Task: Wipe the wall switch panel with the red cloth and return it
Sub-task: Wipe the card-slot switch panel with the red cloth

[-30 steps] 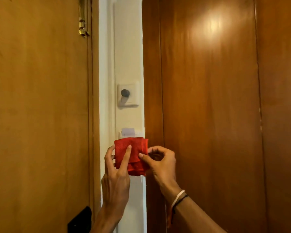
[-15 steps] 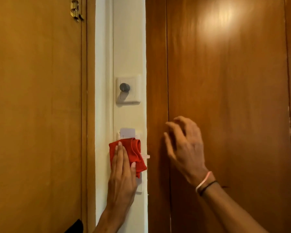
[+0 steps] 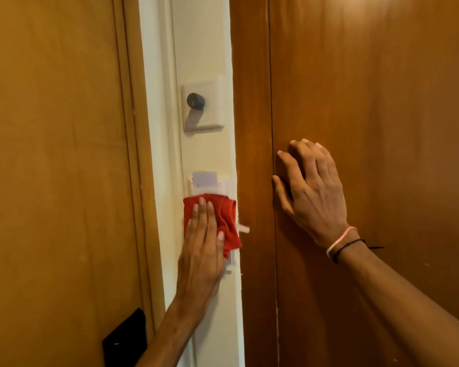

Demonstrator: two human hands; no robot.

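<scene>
The red cloth (image 3: 227, 219), crumpled, lies flat against a white switch panel (image 3: 232, 256) on the narrow cream wall strip. My left hand (image 3: 203, 242) presses the cloth onto the panel with straight fingers, covering most of the panel. A white card (image 3: 205, 180) sticks up from the panel's top. My right hand (image 3: 312, 189) rests flat and empty on the dark wooden panel to the right, fingers spread.
A second white plate with a dark round knob (image 3: 195, 101) sits higher on the same wall strip. A light wooden door (image 3: 56, 168) with a black lock plate (image 3: 125, 339) stands at the left. Dark wooden panelling (image 3: 382, 88) fills the right.
My right hand has let go of the cloth and moved right onto the wooden panel. My left hand now presses the cloth flat against the switch panel.
</scene>
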